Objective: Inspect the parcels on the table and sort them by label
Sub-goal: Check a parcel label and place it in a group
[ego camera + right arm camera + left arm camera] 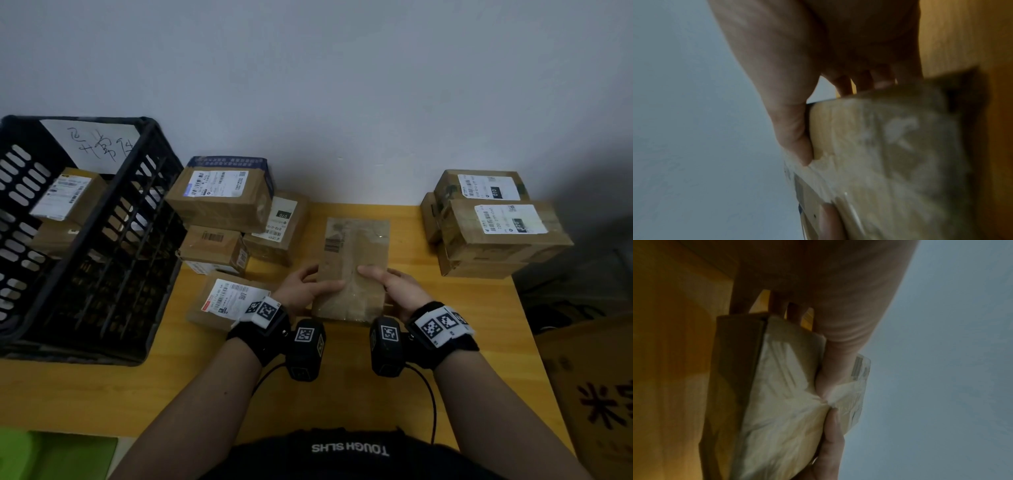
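Both hands hold one flat brown taped parcel (352, 267) above the middle of the wooden table (394, 394). My left hand (308, 284) grips its near left edge, thumb on top, fingers beneath. My right hand (394, 284) grips the near right edge the same way. The upper face shows a small barcode and no white label. In the left wrist view the parcel (781, 402) is wrapped in clear tape with the thumb pressing it. In the right wrist view the parcel (890, 154) is blurred, with the thumb on its edge.
A black crate (78, 240) with labelled boxes inside stands at the left. Several labelled cardboard boxes (222, 202) are piled beside it, and one labelled box (226, 301) lies by my left wrist. Stacked labelled boxes (493, 222) sit at the far right. A big carton (596, 394) stands right of the table.
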